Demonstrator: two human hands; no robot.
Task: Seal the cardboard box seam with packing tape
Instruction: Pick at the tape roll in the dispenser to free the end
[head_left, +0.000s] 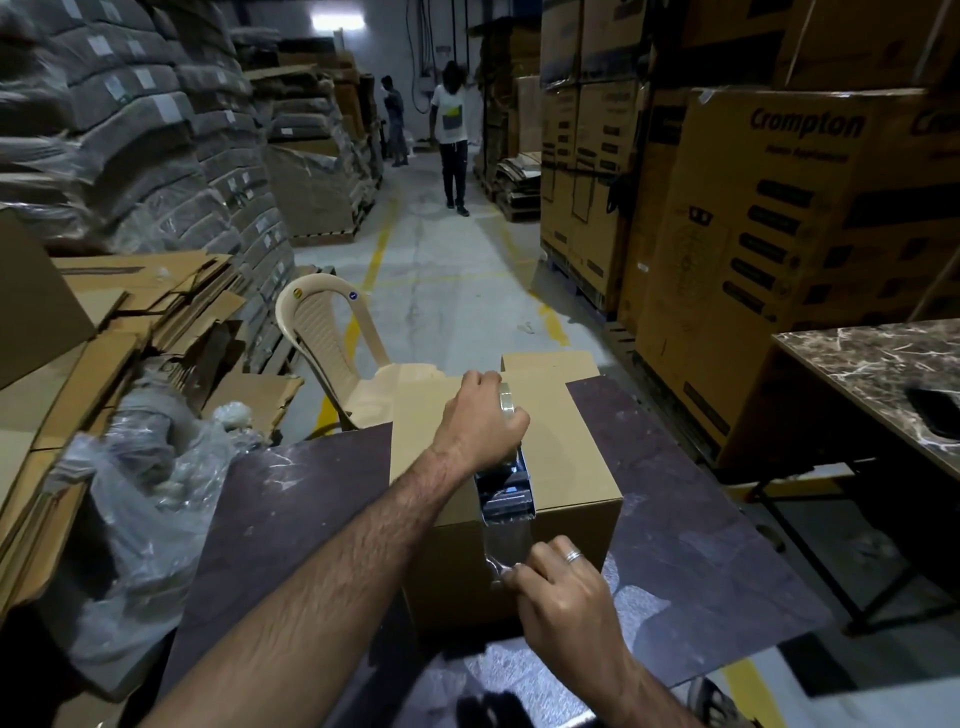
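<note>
- A plain brown cardboard box (566, 457) stands on a dark purplish-brown board desk (291, 499), roughly at the middle of it, and one flap is raised at its far end.
- The left-hand grip (480, 415) reaches across the box top with fingers curled round a roll of clear packing tape (506, 400), holding it down on the lid.
- A glossy strip of clear tape (506, 499) runs from the roll along the top, over the near edge and down the front face.
- The right-hand grip (563, 587), a ring on one finger, pinches the loose end of the strip against the front face, with thumb and fingertips closed on it.
- A beige plastic chair (322, 322) sits just behind the desk on the left.
- Crumpled clear plastic sheeting (140, 493) and flattened brown cardboard sheets (156, 296) are piled to the left.
- At right stand a marble-patterned desk (883, 364) and tall printed brown cartons (779, 234).
- Two people (452, 135) stand far down the aisle.
</note>
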